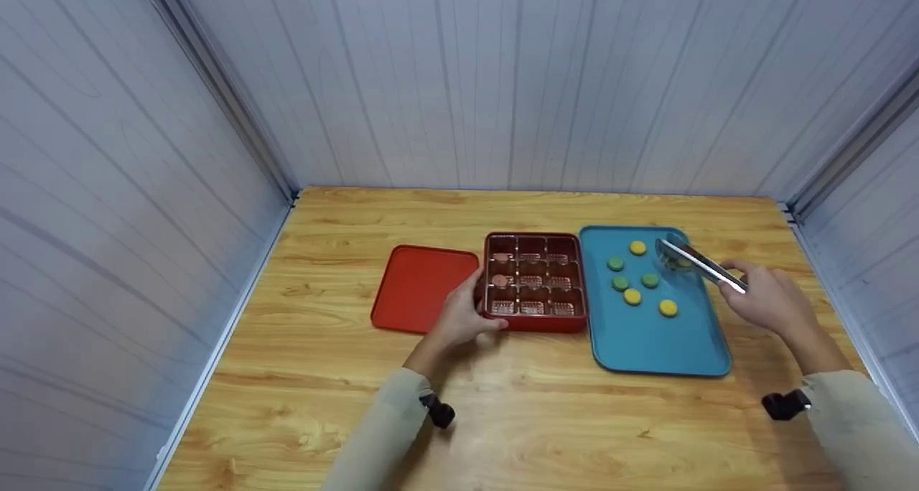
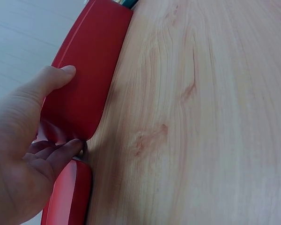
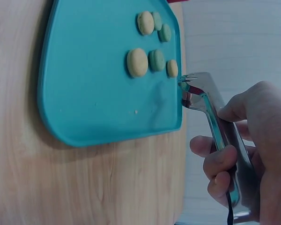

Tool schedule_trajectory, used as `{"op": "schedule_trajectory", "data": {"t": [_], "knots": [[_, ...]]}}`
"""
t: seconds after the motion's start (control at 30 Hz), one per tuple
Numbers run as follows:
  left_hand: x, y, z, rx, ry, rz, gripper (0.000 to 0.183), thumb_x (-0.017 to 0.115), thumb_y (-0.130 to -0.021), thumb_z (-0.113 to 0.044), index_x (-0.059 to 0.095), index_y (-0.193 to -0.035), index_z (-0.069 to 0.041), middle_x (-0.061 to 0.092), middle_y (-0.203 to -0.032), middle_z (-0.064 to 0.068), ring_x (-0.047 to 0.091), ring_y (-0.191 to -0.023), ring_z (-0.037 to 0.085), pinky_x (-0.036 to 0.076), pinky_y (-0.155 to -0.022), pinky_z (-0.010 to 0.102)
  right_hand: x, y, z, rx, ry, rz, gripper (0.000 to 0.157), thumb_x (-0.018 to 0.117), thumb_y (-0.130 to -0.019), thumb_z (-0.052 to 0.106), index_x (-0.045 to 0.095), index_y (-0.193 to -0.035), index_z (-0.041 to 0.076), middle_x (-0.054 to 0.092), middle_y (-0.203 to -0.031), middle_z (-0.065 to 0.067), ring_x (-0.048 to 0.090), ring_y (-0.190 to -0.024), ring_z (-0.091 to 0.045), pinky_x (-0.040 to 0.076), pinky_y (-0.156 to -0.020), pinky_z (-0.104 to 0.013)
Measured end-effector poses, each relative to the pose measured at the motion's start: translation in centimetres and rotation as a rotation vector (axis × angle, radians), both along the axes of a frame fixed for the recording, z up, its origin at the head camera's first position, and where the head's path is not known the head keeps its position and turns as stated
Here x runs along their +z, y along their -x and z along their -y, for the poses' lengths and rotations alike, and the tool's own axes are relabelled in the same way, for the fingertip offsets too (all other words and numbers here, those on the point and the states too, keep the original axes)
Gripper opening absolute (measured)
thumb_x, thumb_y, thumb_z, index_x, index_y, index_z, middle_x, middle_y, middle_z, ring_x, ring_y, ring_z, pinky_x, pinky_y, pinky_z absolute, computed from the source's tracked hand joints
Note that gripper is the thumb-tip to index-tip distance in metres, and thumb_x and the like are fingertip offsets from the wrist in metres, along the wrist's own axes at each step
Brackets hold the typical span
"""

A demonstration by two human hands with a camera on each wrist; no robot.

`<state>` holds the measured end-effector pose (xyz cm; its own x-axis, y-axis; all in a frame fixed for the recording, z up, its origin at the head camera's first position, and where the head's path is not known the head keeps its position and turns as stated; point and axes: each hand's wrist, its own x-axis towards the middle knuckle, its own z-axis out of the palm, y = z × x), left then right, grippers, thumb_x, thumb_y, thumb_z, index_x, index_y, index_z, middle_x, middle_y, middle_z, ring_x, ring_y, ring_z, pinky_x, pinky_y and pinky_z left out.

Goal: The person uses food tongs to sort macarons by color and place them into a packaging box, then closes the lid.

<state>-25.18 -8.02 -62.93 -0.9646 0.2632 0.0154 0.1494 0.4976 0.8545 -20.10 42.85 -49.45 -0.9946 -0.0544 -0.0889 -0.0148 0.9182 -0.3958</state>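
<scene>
My left hand (image 1: 459,317) grips the near left corner of a red box (image 1: 535,324), thumb on its front wall and fingers bent at its side. A clear divided insert lines the box. Two pinkish-brown macarons (image 1: 499,281) sit in the far and middle compartments of its left column. My right hand (image 1: 772,297) holds metal serving tongs (image 3: 220,122), their tips over the far right part of a blue tray (image 1: 653,347). Yellow macarons (image 1: 668,308) and green macarons (image 1: 650,281) lie on that tray. Whether the tong tips hold anything, I cannot tell.
A red lid-like square (image 1: 423,290) lies flat left of the box, partly behind my left hand. The tray stands close against the box's right side. Pale panel walls (image 1: 474,82) enclose the wooden table (image 1: 531,419) at the back and both sides.
</scene>
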Motion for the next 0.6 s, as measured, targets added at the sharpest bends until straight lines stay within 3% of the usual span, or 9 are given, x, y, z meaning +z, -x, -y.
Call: {"op": "schedule_trajectory", "data": {"t": [0.13, 0.2, 0.3, 0.43, 0.6], "knots": [[1.4, -0.7, -0.2, -0.003, -0.016, 0.014, 0.124, 0.105, -0.074, -0.022, 0.036, -0.176, -0.005, 0.056, -0.170, 0.023, 0.056, -0.157, 0.042, 0.042, -0.136, 0.057, 0.4, 0.1, 0.9, 0.015, 0.003, -0.018, 0.046, 0.057, -0.112, 0.027, 0.060, -0.147, -0.001, 0.055, -0.068, -0.002, 0.047, -0.056, -0.018, 0.035, -0.048, -0.031], [2.7, -1.4, -0.4, -0.002, -0.022, 0.028, 0.121, 0.104, -0.076, -0.018, 0.036, -0.175, -0.003, 0.056, -0.170, 0.024, 0.056, -0.157, 0.043, 0.042, -0.136, 0.057, 0.7, 0.1, 1.3, 0.022, 0.008, -0.017, 0.046, 0.057, -0.111, 0.027, 0.061, -0.147, -0.001, 0.056, -0.070, -0.002, 0.047, -0.057, -0.018, 0.035, -0.048, -0.031], [2.9, -1.4, -0.4, 0.004, -0.030, 0.044, 0.121, 0.103, -0.076, -0.016, 0.035, -0.176, -0.004, 0.055, -0.171, 0.024, 0.055, -0.157, 0.043, 0.041, -0.137, 0.057, 1.1, 0.2, 2.1, 0.029, 0.011, -0.005, 0.046, 0.057, -0.111, 0.028, 0.060, -0.148, 0.000, 0.059, -0.074, -0.004, 0.049, -0.059, -0.019, 0.036, -0.050, -0.032], [2.0, -1.0, -0.3, 0.003, -0.007, 0.018, 0.121, 0.104, -0.076, -0.020, 0.037, -0.175, -0.005, 0.057, -0.170, 0.024, 0.057, -0.156, 0.042, 0.043, -0.136, 0.055, 1.5, 0.2, 3.1, 0.041, 0.016, 0.008, 0.048, 0.058, -0.112, 0.027, 0.060, -0.149, -0.002, 0.061, -0.076, -0.006, 0.050, -0.061, -0.020, 0.037, -0.051, -0.032], [3.1, -1.6, -0.2, -0.011, -0.044, 0.022, 0.118, 0.102, -0.077, -0.017, 0.036, -0.174, -0.001, 0.055, -0.169, 0.028, 0.054, -0.157, 0.047, 0.041, -0.136, 0.060, 1.8, 0.4, 4.5, 0.074, 0.010, 0.004, 0.047, 0.062, -0.111, 0.027, 0.062, -0.149, -0.002, 0.062, -0.077, -0.007, 0.050, -0.060, -0.019, 0.037, -0.051, -0.031]]}}
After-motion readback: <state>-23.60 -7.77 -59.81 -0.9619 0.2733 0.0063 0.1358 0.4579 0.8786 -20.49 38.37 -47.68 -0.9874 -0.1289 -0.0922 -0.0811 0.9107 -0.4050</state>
